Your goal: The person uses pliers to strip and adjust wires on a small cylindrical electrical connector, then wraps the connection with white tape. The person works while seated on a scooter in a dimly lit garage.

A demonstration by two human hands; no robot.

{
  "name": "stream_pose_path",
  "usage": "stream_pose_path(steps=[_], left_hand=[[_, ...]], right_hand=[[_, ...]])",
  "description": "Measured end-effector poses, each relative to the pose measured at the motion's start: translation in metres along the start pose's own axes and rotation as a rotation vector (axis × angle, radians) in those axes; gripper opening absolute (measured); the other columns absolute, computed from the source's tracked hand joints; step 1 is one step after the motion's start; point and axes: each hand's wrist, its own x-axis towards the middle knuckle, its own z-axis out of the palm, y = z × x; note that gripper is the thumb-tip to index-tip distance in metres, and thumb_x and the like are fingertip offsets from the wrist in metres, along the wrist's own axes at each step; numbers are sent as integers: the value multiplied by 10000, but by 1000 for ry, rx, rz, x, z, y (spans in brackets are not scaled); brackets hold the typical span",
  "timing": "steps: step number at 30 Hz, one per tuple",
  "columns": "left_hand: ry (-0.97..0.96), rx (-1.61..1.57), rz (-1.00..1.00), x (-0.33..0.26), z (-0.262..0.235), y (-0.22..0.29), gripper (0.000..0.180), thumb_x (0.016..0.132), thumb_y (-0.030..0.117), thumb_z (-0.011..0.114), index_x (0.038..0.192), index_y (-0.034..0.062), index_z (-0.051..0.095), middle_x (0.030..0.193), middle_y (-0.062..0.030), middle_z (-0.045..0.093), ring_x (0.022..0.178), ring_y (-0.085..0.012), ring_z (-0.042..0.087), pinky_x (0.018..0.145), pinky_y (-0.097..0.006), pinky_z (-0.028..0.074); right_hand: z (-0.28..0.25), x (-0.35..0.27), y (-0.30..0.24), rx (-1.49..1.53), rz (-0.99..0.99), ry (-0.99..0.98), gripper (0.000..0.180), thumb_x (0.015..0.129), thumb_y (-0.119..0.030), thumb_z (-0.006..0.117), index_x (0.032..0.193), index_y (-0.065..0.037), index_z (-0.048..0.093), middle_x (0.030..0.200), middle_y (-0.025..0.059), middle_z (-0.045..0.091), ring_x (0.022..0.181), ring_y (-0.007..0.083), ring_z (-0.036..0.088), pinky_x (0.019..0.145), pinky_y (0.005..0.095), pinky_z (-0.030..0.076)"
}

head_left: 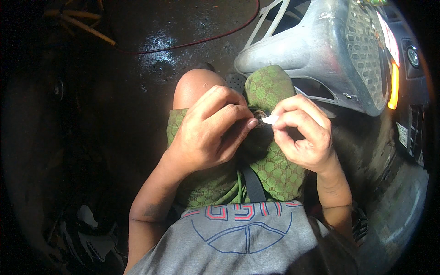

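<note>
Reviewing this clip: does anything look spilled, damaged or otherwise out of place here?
Two things: the floor glistens in patches around the dark red hose, as if wet, and the grey plastic stool looks scuffed and stained. The white piece in the right hand is too small to check for damage.

From my head, the fisheye camera looks steeply down past my grey T-shirt (238,236) to my left hand (208,128) and right hand (317,140), close below.
</note>
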Motion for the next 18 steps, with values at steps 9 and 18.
stream_pose_path(steps=[9, 18], left_hand=[[-16, 14, 47, 0, 2, -3, 285, 736, -7, 901, 1000, 29, 803, 979, -104, 687, 873, -229, 704, 737, -334, 560], [-19, -3, 26, -1, 0, -2, 281, 720, -49, 876, 979, 25, 794, 963, -106, 690, 847, -232, 693, 732, -344, 555]], right_hand=[[0, 4, 2, -38, -26, -12, 262, 784, -54, 896, 1015, -6, 780, 970, 121, 723, 838, 272, 681, 754, 372, 554], [1, 19, -5, -165, -140, -26, 153, 803, -66, 820, 908, -17, 720, 1039, 115, 673, 962, 329, 646, 833, 439, 551]])
